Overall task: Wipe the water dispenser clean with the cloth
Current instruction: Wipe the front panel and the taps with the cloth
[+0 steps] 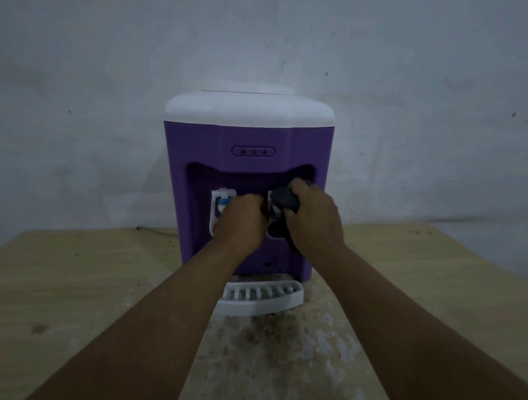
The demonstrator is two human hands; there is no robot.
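A purple water dispenser (247, 143) with a white top stands on the wooden table against the wall. My right hand (312, 216) grips a dark cloth (284, 198) and holds it against the right tap in the dispenser's recess. My left hand (241, 221) is curled in the recess between the two taps, next to the white left tap with its blue lever (221, 202). What its fingers hold is hidden. The right tap is mostly covered by the cloth and my hands.
A white slotted drip tray (266, 297) juts out at the dispenser's foot. The wooden table (66, 280) has a worn, blotchy patch in front of the tray. A grey wall stands close behind. A thin cable lies at the dispenser's left rear.
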